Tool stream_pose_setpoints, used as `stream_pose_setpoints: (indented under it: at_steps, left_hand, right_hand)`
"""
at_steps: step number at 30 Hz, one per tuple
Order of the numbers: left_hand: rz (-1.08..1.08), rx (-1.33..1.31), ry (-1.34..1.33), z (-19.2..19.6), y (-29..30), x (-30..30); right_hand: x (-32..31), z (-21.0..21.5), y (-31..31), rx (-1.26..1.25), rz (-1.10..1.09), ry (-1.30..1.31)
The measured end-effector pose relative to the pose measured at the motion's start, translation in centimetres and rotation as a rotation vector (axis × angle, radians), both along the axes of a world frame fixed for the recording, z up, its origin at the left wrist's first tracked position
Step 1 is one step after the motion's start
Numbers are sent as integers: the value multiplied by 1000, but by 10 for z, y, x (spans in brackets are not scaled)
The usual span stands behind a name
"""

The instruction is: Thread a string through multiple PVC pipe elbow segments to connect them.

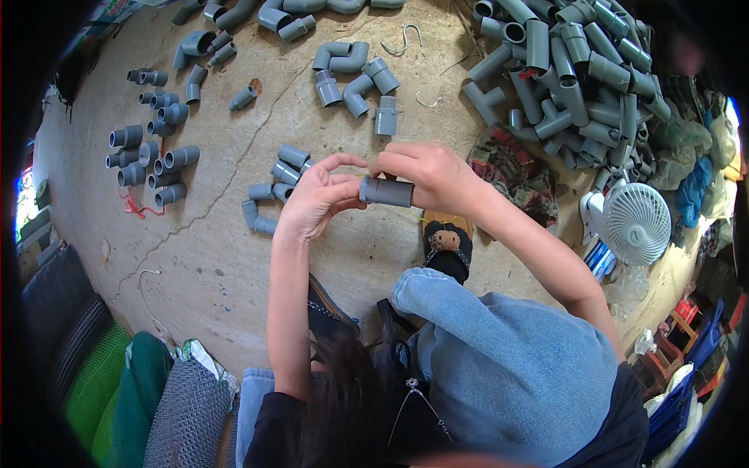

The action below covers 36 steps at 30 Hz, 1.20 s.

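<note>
Between my two hands, just in front of my feet, is a grey plastic pipe fitting (390,193), lying roughly sideways with its wider collar to the left. My left hand (314,196) pinches the collar end, thumb and fingers bent around its edge. Curled over the top and right side of the same fitting is my right hand (429,173); its thumb is hidden. The fingertips of both hands nearly meet above the collar, and I cannot make out whether something small is between them. Several short grey fittings (290,165) lie just beyond my left hand.
A large heap of grey pipe pieces (573,78) lies at the far right beside a patterned cloth (515,175) and a white fan (636,222). Grouped couplings (181,157) are at the left, elbows (357,95) farther ahead. Rolled mesh (187,413) stands near left.
</note>
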<state>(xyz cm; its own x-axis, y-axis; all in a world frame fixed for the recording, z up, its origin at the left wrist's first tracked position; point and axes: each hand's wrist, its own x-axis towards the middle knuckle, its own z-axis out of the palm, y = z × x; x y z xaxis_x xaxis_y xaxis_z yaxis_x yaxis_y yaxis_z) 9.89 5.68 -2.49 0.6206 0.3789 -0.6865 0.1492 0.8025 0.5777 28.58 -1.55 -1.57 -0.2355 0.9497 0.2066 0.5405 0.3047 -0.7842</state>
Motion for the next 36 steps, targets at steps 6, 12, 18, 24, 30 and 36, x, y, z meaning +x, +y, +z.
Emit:
stream_pose_setpoints:
  at_steps: [6, 12, 18, 24, 30, 36]
  left_hand:
    - [-46, 0, -134, -11, -7, -9]
    - [-71, 137, -225, -15, -9, -9]
    - [39, 121, -254, -25, -11, -8]
    - [349, -66, -404, -54, -14, -28]
    - [418, -241, -551, -76, -19, -37]
    - [409, -248, -707, -75, -19, -30]
  right_hand:
    - [-3, -5, -4, -144, 22, 130]
    - [-11, -4, -8, -387, -47, 404]
    - [-15, -12, -14, -528, -146, 656]
    - [-16, 3, -9, -574, -160, 940]
    - [-21, 4, -11, -421, -233, 620]
    - [-22, 9, -9, -331, -260, 526]
